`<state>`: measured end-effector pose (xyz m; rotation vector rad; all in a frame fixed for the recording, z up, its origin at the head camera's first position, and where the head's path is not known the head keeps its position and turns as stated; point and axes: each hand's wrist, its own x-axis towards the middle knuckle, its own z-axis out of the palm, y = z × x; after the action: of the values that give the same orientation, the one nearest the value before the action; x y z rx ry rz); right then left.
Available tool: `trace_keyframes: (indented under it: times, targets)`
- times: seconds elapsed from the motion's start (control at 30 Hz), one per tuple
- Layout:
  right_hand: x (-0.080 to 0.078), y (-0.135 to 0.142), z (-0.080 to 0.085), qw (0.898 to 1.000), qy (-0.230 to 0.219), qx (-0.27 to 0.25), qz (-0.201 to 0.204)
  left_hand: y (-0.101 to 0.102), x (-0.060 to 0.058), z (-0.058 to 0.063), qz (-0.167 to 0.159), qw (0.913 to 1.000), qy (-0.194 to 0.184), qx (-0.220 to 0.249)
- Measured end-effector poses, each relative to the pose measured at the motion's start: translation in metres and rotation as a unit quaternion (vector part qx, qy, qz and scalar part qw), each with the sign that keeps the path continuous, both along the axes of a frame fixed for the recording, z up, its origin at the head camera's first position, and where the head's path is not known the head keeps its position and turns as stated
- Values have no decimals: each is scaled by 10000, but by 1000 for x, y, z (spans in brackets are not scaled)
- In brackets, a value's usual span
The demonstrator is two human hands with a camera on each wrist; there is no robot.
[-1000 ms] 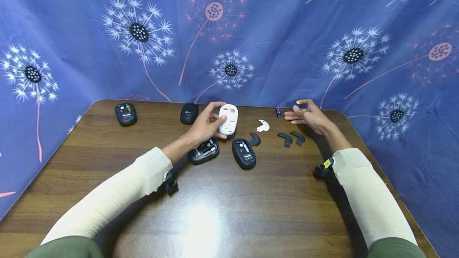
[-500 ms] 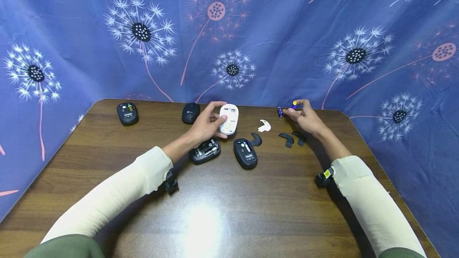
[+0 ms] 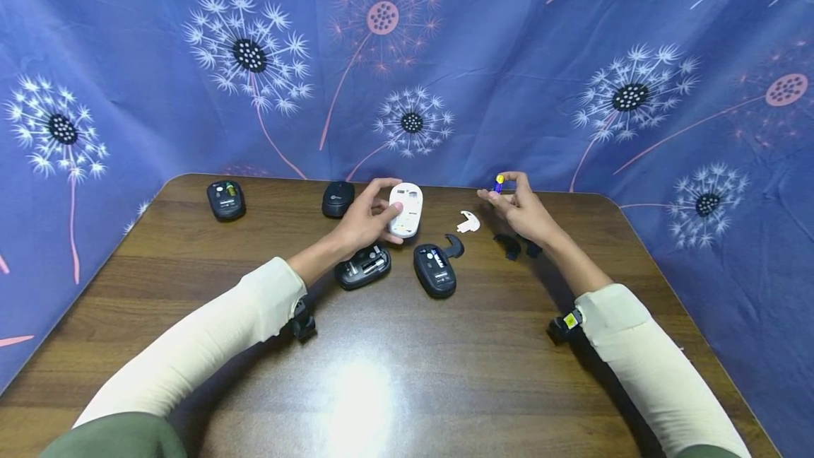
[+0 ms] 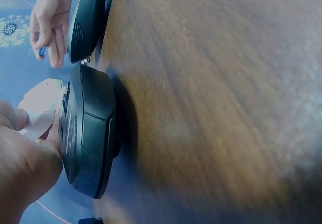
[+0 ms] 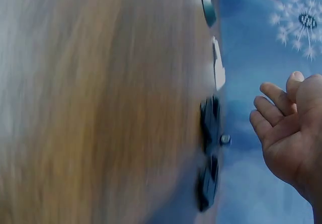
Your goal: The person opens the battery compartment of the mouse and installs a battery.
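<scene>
My left hand (image 3: 364,223) grips a white computer mouse (image 3: 409,210) by its sides, underside up with the battery bay uncovered. To the right, my right hand (image 3: 526,212) pinches a blue battery (image 3: 499,185) with a yellow end between thumb and finger, above the table's back part. A second battery (image 5: 226,139) shows end-on in the right wrist view; the hand hides it from the head view. Between the hands lies a white battery cover (image 3: 468,222). Below the left hand sits an upturned black mouse (image 3: 364,268) with its battery bay uncovered.
Another upturned black mouse (image 3: 435,273) has a black cover (image 3: 454,245) at its corner. Two more black covers (image 3: 507,247) lie below the right hand. A black mouse (image 3: 338,199) stands upright at the back; an upturned one (image 3: 225,200) is far left. A blue curtain (image 3: 483,90) hangs behind.
My right hand has moved left with the pinched battery, now covering the second battery in the head view. My left hand keeps the white mouse in nearly the same place.
</scene>
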<state>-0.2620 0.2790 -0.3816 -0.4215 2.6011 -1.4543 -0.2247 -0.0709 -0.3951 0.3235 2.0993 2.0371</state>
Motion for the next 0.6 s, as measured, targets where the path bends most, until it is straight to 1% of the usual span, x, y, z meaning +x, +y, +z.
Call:
trace_keyframes:
  times: [0.13,0.5,0.6]
  targets:
    - [3,-14,1,9997,80,-183,144,0,0,0,-39,10000,-3,-18]
    - [13,-55,4,9979,410,-246,446,3,0,-1,-65,10000,-39,-58]
    - [14,-68,6,9976,389,-289,485,3,0,-1,-48,10000,-33,-55]
